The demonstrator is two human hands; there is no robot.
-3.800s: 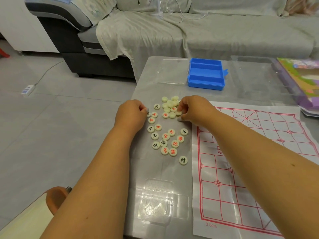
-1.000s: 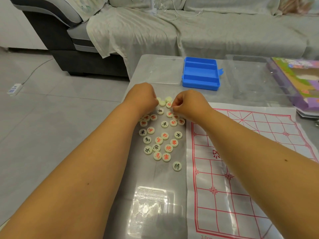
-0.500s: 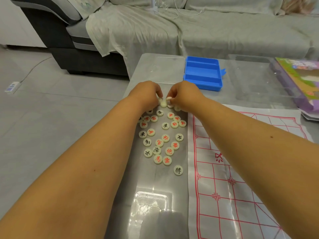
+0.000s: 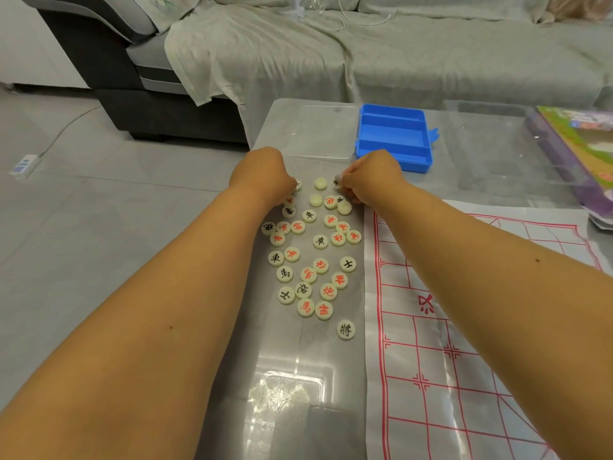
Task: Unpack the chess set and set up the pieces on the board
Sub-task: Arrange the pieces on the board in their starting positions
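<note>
Head view:
Left hand [image 4: 265,175]: fingers curled over a black-marked disc at the heap's far left edge, farther from the right hand than half a second ago.
Right hand [image 4: 371,177]: pinches a black-marked piece [image 4: 337,181], now lifted.
Round cream chess pieces [image 4: 311,260]: scattered on the glass desk [image 4: 298,376], left of the red-lined paper board [image 4: 464,327].

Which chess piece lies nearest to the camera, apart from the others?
The black-marked piece beside the board's left edge; it lies alone, below the cluster.

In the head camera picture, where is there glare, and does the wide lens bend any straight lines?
Head view: a bright ceiling-light reflection glares on the glossy table, strongest near the clear plastic tray at the bottom; the paper board has red grid lines that bow outward toward the right edge, and so does the sofa at the top; the chess pieces stay sharp and readable.
</note>
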